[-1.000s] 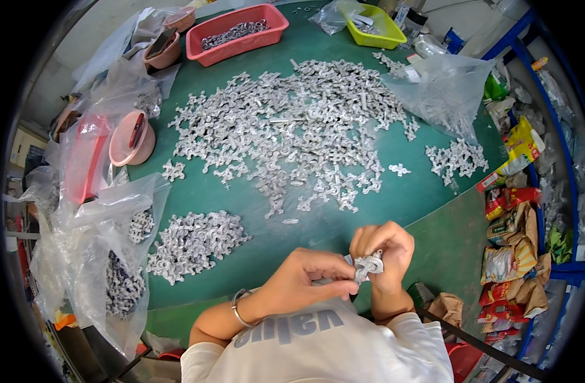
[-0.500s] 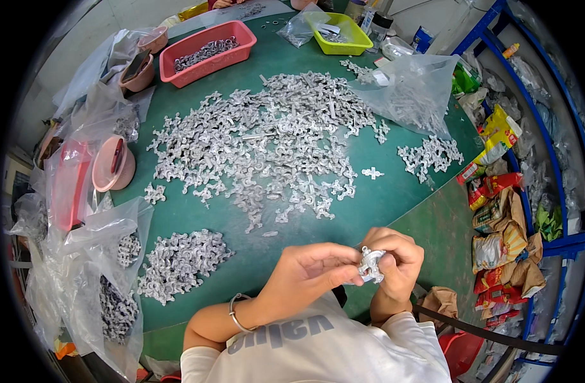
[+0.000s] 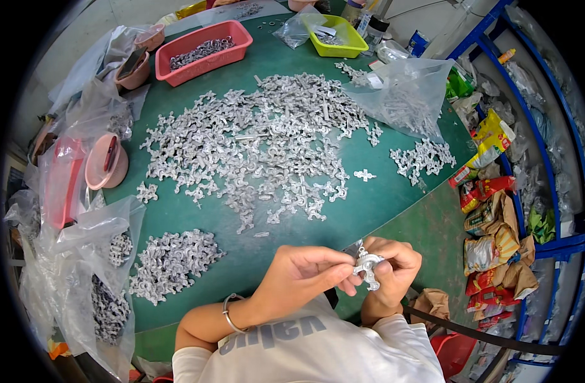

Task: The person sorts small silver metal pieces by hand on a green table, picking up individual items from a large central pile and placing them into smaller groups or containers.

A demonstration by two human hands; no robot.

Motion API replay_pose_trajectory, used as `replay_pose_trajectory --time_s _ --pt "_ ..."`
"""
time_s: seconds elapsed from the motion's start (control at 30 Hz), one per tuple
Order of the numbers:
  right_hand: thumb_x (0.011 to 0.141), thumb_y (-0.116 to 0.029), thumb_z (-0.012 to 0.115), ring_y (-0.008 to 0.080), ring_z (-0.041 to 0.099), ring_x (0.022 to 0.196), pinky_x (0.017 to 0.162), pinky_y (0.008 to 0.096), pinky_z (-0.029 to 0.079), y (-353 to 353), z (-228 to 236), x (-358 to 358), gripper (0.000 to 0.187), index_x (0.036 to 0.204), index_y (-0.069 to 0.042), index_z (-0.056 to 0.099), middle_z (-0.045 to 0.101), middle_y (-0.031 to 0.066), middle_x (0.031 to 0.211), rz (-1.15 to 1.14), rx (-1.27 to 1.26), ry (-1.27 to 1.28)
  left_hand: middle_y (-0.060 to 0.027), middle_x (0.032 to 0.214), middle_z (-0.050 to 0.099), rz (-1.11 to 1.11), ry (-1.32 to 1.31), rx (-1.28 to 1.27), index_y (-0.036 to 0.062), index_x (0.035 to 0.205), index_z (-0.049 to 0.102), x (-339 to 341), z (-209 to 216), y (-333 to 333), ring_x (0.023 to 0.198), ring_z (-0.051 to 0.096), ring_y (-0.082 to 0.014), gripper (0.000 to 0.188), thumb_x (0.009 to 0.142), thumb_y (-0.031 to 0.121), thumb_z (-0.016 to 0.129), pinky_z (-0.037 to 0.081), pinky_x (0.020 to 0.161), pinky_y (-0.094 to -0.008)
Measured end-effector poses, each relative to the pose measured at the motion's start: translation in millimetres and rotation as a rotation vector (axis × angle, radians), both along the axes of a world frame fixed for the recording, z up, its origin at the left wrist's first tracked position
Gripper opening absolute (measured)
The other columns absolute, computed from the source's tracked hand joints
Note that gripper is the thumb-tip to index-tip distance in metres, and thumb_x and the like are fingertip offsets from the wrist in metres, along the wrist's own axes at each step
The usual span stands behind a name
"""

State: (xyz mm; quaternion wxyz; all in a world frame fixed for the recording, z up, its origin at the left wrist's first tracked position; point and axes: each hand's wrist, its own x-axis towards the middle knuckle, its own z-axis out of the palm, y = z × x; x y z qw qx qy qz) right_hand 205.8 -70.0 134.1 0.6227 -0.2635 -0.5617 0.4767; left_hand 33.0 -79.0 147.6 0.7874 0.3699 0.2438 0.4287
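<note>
A small silvery cast metal piece (image 3: pixel 368 265) with curved arms is up in front of my chest. My right hand (image 3: pixel 395 270) pinches it between thumb and curled fingers. From the other side my left hand (image 3: pixel 313 273) closes thumb and forefinger on its left edge. A large heap of similar grey metal pieces (image 3: pixel 254 140) spreads over the green table (image 3: pixel 331 239). One lone piece (image 3: pixel 364 175) lies right of that heap. Smaller piles sit at the near left (image 3: pixel 175 265) and at the right (image 3: pixel 422 158).
Toward the back stand a pink tray (image 3: pixel 241 52) of metal rings and a yellow-green basket (image 3: pixel 362 46). A clear bag (image 3: pixel 404 96) of metal bits lies at right. Plastic bags and a pink tub (image 3: pixel 100 173) crowd the left. Blue shelving (image 3: pixel 528 96) rises beside the table's right edge.
The metal piece has been turned in my fingers, so more of its curved shape shows. Both hands stay close together; the whole view has shifted slightly.
</note>
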Motion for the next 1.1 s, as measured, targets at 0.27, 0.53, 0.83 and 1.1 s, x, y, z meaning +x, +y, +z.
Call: replay_pose_trajectory --time_s 0.27,0.53,0.83,1.1 --pt "0.084 -0.013 0.063 0.0177 0.053 0.056 0.050 0.0283 0.041 -4.4 -2.4 -1.0 0.022 0.077 0.008 0.056 0.060 0.0140 0.066 -0.008 -0.036 0.022 -0.0126 0.088 0.064 -0.016 0.001 -0.009 -0.0078 0.100 0.059 0.4 -0.5 -0.1 0.077 0.062 -0.0140 0.018 0.088 0.004 0.055 0.051 0.071 -0.0252" --pt "0.085 -0.016 0.062 0.0165 0.052 0.056 0.050 0.0279 0.040 -8.5 -9.4 -4.1 0.024 0.080 0.006 0.055 0.059 0.0122 0.065 -0.022 -0.030 0.044 -0.0109 0.088 0.063 -0.018 -0.017 -0.015 -0.0071 0.099 0.059 -0.3 -1.4 0.1 0.078 0.061 -0.0125 0.016 0.088 0.004 0.054 0.050 0.070 -0.0244" --pt "0.085 -0.023 0.063 0.0158 0.055 0.062 0.052 0.0265 0.041 -16.9 -14.4 -6.2 0.028 0.083 0.003 0.052 0.060 0.0149 0.072 0.067 -0.191 0.184 -0.0107 0.086 0.063 -0.033 -0.024 -0.044 -0.0071 0.097 0.059 -2.1 0.1 0.5 0.075 0.060 -0.0122 0.015 0.089 0.004 0.053 0.050 0.067 -0.0244" --pt "0.084 -0.020 0.064 0.0169 0.057 0.064 0.053 0.0273 0.044 -17.9 -15.8 -8.8 0.026 0.088 0.001 0.050 0.061 0.0173 0.077 0.110 -0.227 0.287 -0.0105 0.086 0.063 -0.020 -0.026 -0.025 -0.0070 0.097 0.059 -2.8 -0.3 0.6 0.074 0.059 -0.0118 0.015 0.089 0.004 0.053 0.049 0.067 -0.0239"
